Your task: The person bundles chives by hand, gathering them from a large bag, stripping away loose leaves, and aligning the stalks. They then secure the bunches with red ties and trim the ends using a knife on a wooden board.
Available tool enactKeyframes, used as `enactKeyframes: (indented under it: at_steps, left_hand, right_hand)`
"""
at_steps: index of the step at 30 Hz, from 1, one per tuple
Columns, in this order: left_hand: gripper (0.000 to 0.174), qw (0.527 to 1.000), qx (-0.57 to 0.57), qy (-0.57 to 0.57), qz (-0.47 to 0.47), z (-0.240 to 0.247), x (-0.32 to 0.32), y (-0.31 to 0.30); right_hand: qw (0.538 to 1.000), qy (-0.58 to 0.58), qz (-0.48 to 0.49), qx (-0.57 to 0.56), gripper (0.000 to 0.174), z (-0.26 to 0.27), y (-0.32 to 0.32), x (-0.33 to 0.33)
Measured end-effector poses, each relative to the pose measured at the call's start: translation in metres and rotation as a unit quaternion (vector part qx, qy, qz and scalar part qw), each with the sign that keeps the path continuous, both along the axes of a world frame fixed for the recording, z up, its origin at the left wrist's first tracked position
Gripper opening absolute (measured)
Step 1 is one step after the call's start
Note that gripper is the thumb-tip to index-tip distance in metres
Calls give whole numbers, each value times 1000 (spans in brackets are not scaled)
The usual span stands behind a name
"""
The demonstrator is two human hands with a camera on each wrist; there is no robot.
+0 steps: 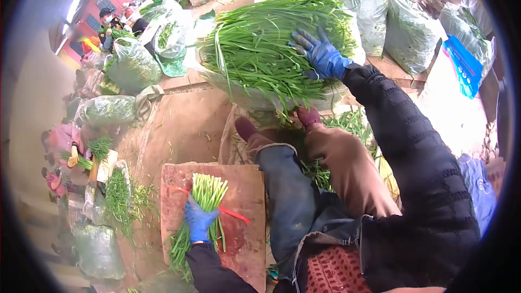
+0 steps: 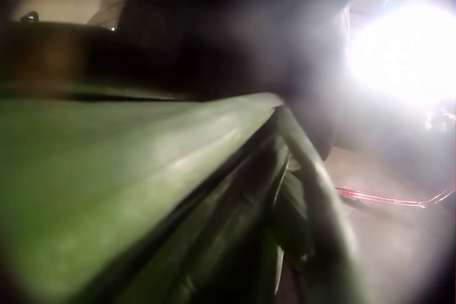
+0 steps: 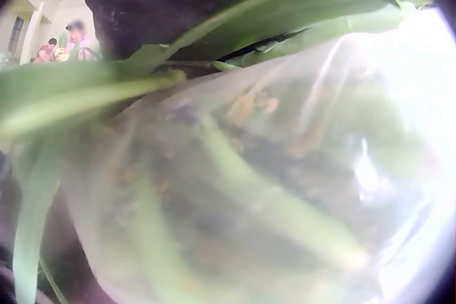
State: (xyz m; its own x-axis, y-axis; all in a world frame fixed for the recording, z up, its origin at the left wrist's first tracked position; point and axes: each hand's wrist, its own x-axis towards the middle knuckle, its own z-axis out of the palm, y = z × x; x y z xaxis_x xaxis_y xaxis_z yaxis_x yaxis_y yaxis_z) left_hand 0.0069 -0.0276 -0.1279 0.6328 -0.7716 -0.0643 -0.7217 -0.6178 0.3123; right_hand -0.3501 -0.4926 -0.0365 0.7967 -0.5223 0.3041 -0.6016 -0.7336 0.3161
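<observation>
The work looks to be at the gathering step, with a bunch of greens being built up before tying. The bunch lies on the board, pale stalk ends pointing away from the person, with a red tie crossing beneath it. The gloved left hand holds the bunch on the board; its grip is closed around the stalks. The gloved right hand is beyond the board and to its right, on a large pile of greens; its grip is wide, fingers spread, holding nothing that shows.

The next move probably calls for the right hand to draw out a few stalks and line up their ends with the bunch, or else to pick up the tie. The right arm stretches far forward, while the left arm reaches in over the board's near edge.
</observation>
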Motion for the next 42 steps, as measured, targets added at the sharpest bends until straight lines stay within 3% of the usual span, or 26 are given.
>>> enactKeyframes:
  at_steps: [2,12,16,17,18,21,23,24,25,28,30,31,33,35,40,42]
  left_hand:
    - [110,1000,6,20,4,-3,1,2]
    - [109,1000,9,20,22,-2,-2,1]
    - [110,999,-10,37,9,-5,1,1]
    - [111,999,-9,35,6,-5,2,1]
    - [112,999,-8,32,5,-5,2,3]
    - [114,999,3,33,10,-2,0,2]
    - [114,999,6,30,10,-5,1,4]
    - [114,999,7,32,11,-7,1,5]
    - [113,1000,13,23,13,-8,2,6]
    - [112,1000,9,25,14,-6,2,3]
    - [110,999,4,31,22,1,-3,-1]
    - [109,999,4,27,24,4,-7,-5]
    - [92,999,-8,19,27,6,-10,-7]
    - [109,998,7,64,26,15,-13,-14]
    - [108,997,24,74,21,26,-17,-15]
    - [108,997,27,74,17,26,-17,-17]
  right_hand:
    - [999,-18,10,-28,77,-7,-9,2]
    - [995,27,-8,100,93,33,-10,2]
    - [996,-10,15,86,88,32,7,-9]
    - [997,-46,47,48,75,28,13,-13]
    - [996,-45,49,52,75,25,20,-17]
    - [957,-210,201,-5,36,15,52,-20]
    - [927,-234,169,241,22,0,96,-17]
    - [920,-133,118,348,27,-10,111,-12]
    - [885,-104,87,446,32,-31,118,-6]
    - [876,-23,15,481,33,-115,97,18]
    - [831,-84,113,538,34,-172,65,27]
    - [820,-117,118,547,35,-182,56,35]
    - [823,-177,88,533,37,-191,55,58]
    - [823,-220,60,520,39,-196,61,82]
    - [818,-259,22,512,43,-198,71,106]
    - [738,-231,151,615,33,-184,68,86]
